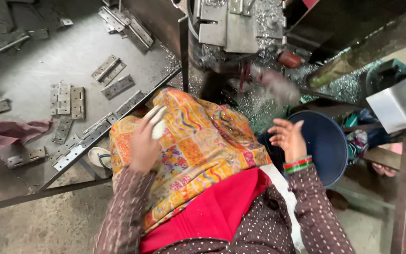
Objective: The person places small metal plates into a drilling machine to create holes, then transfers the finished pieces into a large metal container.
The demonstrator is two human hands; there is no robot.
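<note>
I see my left hand (143, 143) resting on the patterned cloth (198, 146), fingers stretched up and taped white at the tips. The cloth is orange and yellow with a patchwork of bright prints; it lies draped over my lap, rumpled, reaching from the edge of the metal table to the red fabric below. My right hand (287, 137) hangs just off the cloth's right edge, palm open, fingers spread and curled slightly, holding nothing, with red and green bangles at the wrist.
</note>
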